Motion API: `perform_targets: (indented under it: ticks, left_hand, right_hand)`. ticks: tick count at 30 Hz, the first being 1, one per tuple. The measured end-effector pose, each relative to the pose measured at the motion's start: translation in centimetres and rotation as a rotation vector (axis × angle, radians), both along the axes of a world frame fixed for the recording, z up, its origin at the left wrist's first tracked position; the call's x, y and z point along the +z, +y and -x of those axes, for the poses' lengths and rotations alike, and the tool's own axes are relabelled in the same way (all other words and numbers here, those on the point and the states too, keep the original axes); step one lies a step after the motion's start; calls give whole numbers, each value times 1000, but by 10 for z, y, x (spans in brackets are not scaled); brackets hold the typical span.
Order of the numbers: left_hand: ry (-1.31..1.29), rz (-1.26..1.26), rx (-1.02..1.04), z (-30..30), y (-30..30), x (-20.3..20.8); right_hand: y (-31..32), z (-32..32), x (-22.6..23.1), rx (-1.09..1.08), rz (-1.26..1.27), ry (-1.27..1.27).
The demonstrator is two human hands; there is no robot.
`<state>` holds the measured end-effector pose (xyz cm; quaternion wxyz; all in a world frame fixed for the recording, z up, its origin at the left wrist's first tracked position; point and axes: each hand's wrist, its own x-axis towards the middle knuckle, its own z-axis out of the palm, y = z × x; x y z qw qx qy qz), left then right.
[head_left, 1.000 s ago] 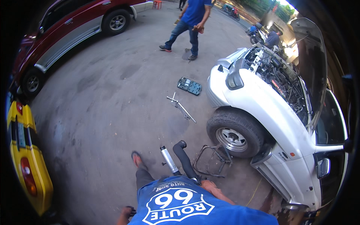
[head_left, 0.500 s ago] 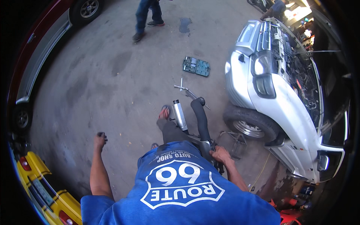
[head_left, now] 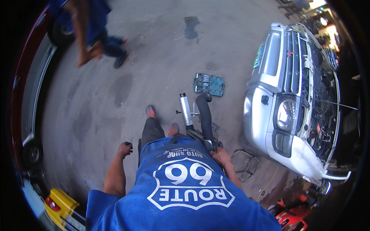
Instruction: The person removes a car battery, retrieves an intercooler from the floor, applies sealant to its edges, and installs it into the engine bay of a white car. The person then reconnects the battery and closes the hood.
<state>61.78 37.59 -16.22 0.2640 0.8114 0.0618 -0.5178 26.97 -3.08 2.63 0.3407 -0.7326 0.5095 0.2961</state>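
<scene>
Your right hand (head_left: 220,154) is closed around the lower end of the assembly of silver metal tube and curved black hose (head_left: 205,115); the inner fingers are hidden. The assembly hangs beside your right leg, clear of the ground. Your left hand (head_left: 125,148) swings free with fingers partly curled; a dark patch at their tips prevents telling whether anything is held.

Change noted over the last half second: your left hand has drawn closer to your side, and the silver-white vehicle with a raised hood (head_left: 266,96) now presents its front. The open teal plastic tool case (head_left: 208,84) lies just beyond the tube's upper end. The blue-shirted co-worker (head_left: 99,19) has shifted toward the upper left.

Finding: in my judgement you are walking with the load one-handed, and the carry remains unfinished.
</scene>
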Motion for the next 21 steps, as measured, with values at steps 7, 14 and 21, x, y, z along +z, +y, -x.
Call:
perform_targets:
  ticks: [7, 14, 21]
  left_hand:
    - [42, -26, -30, -221, -144, -29]
    - [-143, 123, -336, -442, -432, 21]
    - [-140, 264, -482, -518, -725, 54]
  right_hand:
    - [-112, -145, 27, -77, 56, 50]
    - [-241, -259, 82, -243, 75, 92]
    - [-378, -349, 53, -422, 40, 57]
